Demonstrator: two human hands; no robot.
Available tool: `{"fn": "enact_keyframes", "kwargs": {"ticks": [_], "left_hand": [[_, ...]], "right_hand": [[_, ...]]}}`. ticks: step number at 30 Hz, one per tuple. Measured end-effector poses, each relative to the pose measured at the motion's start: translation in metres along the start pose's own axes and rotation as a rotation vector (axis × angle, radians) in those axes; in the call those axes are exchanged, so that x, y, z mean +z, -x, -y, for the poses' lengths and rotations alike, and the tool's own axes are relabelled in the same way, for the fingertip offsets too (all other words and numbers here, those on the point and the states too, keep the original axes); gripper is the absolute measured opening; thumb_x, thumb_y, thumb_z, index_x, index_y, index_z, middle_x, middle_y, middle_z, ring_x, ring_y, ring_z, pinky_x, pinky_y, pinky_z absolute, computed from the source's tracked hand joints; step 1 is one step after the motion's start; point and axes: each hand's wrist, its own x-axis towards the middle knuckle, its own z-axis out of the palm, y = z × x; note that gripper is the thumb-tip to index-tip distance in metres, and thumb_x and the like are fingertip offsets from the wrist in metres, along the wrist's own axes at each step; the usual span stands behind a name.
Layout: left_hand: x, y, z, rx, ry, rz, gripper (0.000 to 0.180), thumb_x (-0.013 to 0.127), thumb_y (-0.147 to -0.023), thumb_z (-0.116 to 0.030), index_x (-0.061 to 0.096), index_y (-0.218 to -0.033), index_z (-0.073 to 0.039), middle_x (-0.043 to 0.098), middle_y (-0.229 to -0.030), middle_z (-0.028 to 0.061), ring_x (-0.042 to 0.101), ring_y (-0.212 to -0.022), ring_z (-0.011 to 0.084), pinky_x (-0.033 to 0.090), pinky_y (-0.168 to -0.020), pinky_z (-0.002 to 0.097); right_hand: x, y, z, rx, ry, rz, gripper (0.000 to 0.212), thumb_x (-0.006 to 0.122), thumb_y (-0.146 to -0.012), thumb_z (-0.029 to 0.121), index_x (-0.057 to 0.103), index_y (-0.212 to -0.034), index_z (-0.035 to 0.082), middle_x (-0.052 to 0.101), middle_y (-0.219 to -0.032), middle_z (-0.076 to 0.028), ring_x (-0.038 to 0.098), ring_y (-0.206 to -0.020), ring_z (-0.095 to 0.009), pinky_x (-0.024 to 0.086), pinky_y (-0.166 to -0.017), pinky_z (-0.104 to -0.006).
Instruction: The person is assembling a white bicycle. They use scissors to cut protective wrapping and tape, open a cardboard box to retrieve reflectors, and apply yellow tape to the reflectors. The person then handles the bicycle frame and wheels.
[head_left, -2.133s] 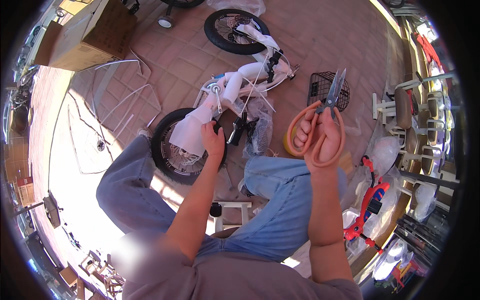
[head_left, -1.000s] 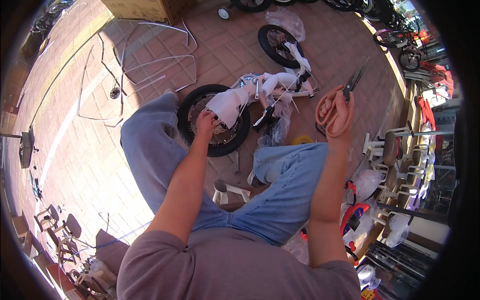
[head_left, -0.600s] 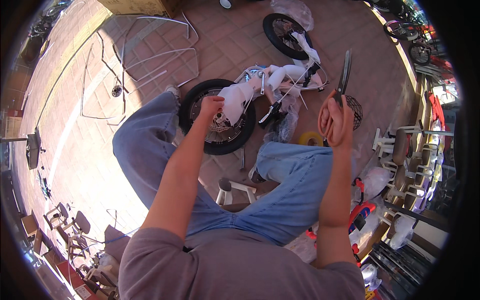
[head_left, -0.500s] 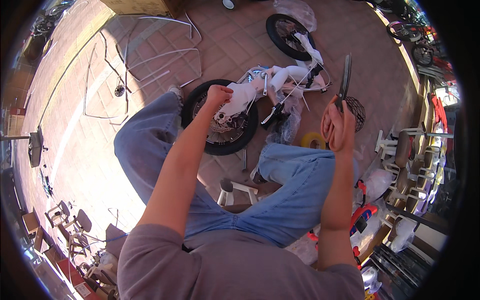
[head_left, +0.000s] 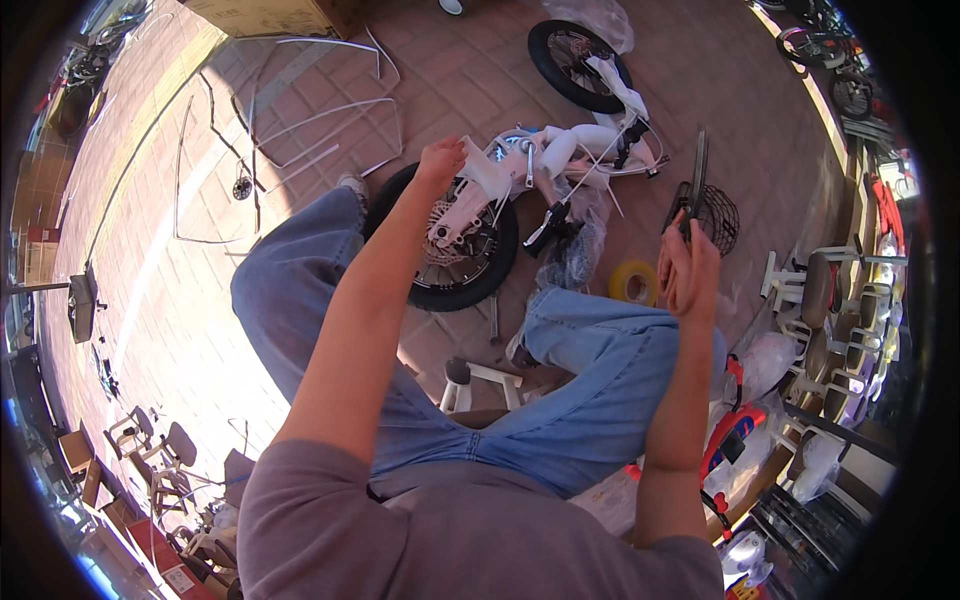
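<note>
My left hand (head_left: 440, 163) is closed on the edge of a white foam wrapping sheet (head_left: 484, 176), pulling it up from a partly wrapped small bicycle frame (head_left: 572, 148) on the floor. Under that arm lies a black-tyred wheel (head_left: 470, 290), its hub and spokes partly bared, its far side hidden by my forearm. Off to the right, my right hand (head_left: 692, 270) is wrapped round scissors (head_left: 698, 165) with long dark blades pointing away from me. Past the frame sits a second wheel (head_left: 578, 65), with white wrap at its edge.
A yellow tape roll (head_left: 633, 284) lies by my right knee, near a black wire basket (head_left: 718, 222). White and dark strips (head_left: 325, 115) are scattered on the paving at far left. A cardboard box (head_left: 270, 15) stands at the back; stools (head_left: 820, 300) line the right.
My left hand has moved slightly away from me, drawing the white sheet up and uncovering more of the hub area. The right hand with the scissors has dropped a little nearer and rightward.
</note>
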Motion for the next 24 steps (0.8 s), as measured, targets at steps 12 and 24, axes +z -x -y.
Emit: {"fn": "enact_keyframes", "kwargs": {"ticks": [12,24], "left_hand": [[-0.086,-0.009,0.06,-0.166,-0.822,-0.352,0.03,0.064,-0.085,-0.029,0.066,-0.083,0.001,0.066,-0.079,0.0102,0.063,-0.071,0.0226,0.047,-0.059,0.0375],[0.026,0.001,0.015,0.415,-1.572,0.356,0.062,0.064,-0.069,-0.005,0.052,-0.128,-0.018,0.051,-0.128,0.0142,0.043,-0.125,0.0321,0.041,-0.097,0.0426]], "right_hand": [[-0.047,-0.003,-0.01,-0.151,-0.199,-0.152,0.027,0.056,-0.092,0.027,0.051,-0.084,0.003,0.046,-0.057,-0.001,0.043,-0.045,-0.008,0.032,-0.042,-0.0221],[-0.04,-0.071,-0.037,-0.057,0.014,-0.144,0.021,0.056,-0.091,0.022,0.056,-0.09,0.002,0.046,-0.06,0.002,0.042,-0.049,-0.005,0.032,-0.045,-0.0207]]}}
